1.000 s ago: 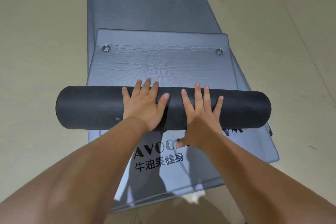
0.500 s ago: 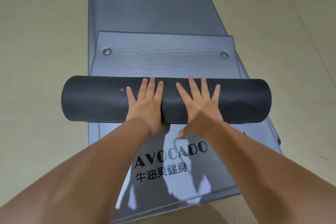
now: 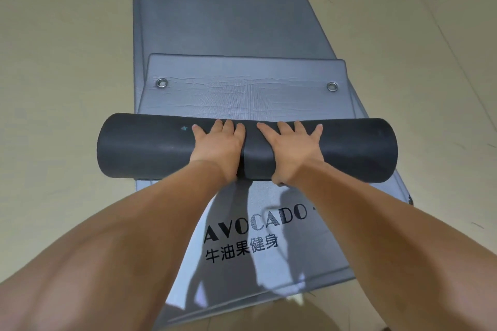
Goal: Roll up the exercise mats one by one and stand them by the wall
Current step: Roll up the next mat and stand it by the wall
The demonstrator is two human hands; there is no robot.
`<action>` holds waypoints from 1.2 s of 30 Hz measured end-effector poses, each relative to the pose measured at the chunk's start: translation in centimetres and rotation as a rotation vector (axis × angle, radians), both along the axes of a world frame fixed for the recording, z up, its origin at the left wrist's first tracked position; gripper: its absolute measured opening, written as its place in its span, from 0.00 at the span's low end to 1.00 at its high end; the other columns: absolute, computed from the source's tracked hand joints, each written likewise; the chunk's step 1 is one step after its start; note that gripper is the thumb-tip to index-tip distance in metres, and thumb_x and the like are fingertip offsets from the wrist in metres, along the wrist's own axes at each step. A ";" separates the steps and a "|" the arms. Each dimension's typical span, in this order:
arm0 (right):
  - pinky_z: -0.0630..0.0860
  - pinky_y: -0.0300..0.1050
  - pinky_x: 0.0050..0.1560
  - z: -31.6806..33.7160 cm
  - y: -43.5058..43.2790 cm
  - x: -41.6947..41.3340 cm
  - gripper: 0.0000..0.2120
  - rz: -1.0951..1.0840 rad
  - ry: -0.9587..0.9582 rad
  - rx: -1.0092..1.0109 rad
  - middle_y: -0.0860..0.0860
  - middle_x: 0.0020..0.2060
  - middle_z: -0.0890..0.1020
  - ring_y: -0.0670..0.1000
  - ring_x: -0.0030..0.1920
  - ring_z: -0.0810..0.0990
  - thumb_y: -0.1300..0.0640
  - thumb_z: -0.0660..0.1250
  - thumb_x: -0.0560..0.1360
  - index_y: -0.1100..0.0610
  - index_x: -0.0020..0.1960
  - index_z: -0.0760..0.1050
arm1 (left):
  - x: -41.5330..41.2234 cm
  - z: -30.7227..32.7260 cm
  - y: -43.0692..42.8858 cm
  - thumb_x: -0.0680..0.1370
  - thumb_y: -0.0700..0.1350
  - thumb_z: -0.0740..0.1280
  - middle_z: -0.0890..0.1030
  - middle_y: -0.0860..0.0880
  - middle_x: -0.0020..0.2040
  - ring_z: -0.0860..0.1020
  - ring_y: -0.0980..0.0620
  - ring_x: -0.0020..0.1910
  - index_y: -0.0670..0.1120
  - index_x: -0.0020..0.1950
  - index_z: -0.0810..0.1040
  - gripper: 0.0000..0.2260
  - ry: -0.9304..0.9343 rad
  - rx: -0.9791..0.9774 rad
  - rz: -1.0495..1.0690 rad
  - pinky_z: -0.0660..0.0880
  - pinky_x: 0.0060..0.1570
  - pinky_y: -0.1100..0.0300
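While both hands lay on top of it, I noted that the rolled mat sat across the middle of the frame, its long axis running left to right. The left hand and right hand were side by side at its centre, fingers straight and slightly spread, pressing flat and gripping nothing. Neither was nearer than the other.

What mattered for the coming push was direction. The unrolled end with its 2 eyelets lay straight up the frame from the fingertips, square to the roll's axis, so I judged an even forward shove from both palms would finish it.

Compared with 1 second before, the roll had travelled up the picture. The flat strip ahead was narrower, and the printed mat below showed more of its lettering, the whole of "AVOCADO". All of this rested on the beige floor.
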State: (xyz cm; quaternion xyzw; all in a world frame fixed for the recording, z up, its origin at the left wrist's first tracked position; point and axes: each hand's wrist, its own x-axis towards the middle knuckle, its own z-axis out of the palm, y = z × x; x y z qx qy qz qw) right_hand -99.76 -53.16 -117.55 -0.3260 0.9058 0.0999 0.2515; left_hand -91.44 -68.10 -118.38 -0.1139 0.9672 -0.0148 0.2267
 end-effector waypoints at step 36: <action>0.35 0.81 0.72 -0.4 4.6 7.1 0.61 0.070 0.085 -0.104 0.54 0.84 0.37 0.66 0.83 0.36 0.11 0.50 0.61 0.40 0.81 0.27 | 5.4 4.7 -0.4 0.68 0.66 0.76 0.56 0.51 0.83 0.54 0.48 0.81 0.53 0.82 0.55 0.50 0.120 0.204 0.215 0.50 0.77 0.36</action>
